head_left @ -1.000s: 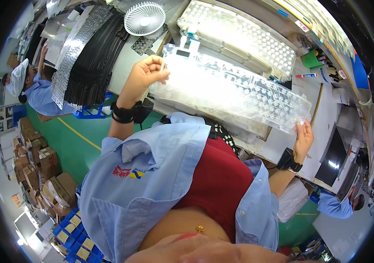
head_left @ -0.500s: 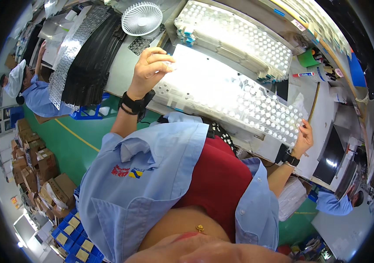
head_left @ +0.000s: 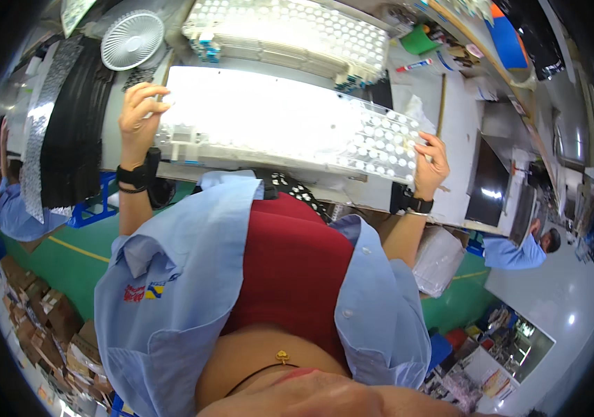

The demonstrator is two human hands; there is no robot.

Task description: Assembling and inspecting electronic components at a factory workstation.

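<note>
Tray (head_left: 290, 128) between both hands.

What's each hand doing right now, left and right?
Left hand: closed on the left end of the clear plastic tray.
Right hand: closed on the tray's right end.

A small white fan (head_left: 132, 39) stands at the far left of the workbench (head_left: 460, 125). Just below the fan, a stack of black trays (head_left: 71, 139) runs down the bench's left side, with a strip of silvery trays (head_left: 36, 146) further left. To the right of the fan, a pile of clear blister trays (head_left: 297, 31) lies across the back. Well right of the fan sit a green cup (head_left: 419, 40) and a red-and-blue marker (head_left: 414, 66). Down and left of the fan, cardboard boxes (head_left: 29, 313) line the green floor (head_left: 67, 260). A dark monitor (head_left: 486, 184) hangs at the bench's right end.
</note>
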